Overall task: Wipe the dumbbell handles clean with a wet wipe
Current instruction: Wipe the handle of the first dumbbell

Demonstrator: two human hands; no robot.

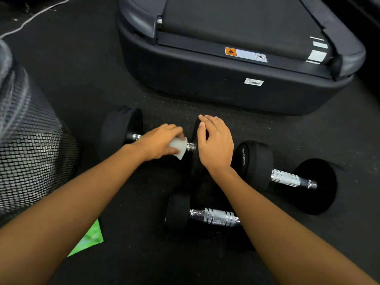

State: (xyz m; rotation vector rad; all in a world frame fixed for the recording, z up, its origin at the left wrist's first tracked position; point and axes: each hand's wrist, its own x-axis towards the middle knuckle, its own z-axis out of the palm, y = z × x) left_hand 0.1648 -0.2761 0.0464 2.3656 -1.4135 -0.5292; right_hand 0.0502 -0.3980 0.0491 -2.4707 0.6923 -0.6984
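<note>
Head view: the left grip is curled round a white wet wipe and presses it on the chrome handle of the far dumbbell, which lies on the dark floor. The wipe sticks out past the fingertips on the right, just beside the handle's end collar. The right grip holds nothing; its fingers lie fairly straight over the top edge of that dumbbell's right-hand weight, touching it.

Most of the handle is hidden under the left grip: only a short stub of chrome shows at each end. The right-hand weight is largely covered by the right grip and wrist, and its black edge blends into the floor.

A second dumbbell lies to the right, its ribbed handle in plain sight and untouched. A third dumbbell lies nearer, between the forearms; its right end is hidden behind the right forearm.

A green packet pokes out from under the left forearm, its print too blurred to read. A mesh bin is cut off at the left edge. The end of a treadmill stands beyond the dumbbells, its labels illegible
</note>
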